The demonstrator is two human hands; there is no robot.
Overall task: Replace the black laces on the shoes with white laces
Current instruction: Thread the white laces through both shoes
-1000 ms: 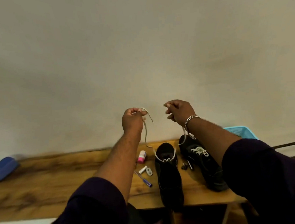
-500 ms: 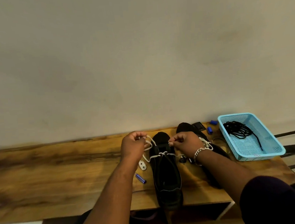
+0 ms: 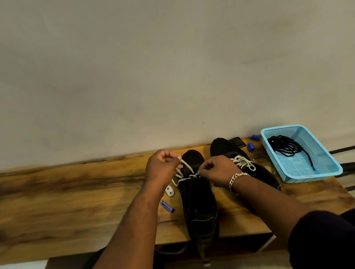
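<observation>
Both hands have dropped from chest height to the near shoe on the worktop; left hand and right hand each keep a pinching grip on the white lace, so threading of its lowest eyelets resumes

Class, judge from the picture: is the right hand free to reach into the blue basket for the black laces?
Probably not yet. The right hand pinches the white lace over the shoe. The path to the basket and black laces looks open otherwise.
</observation>
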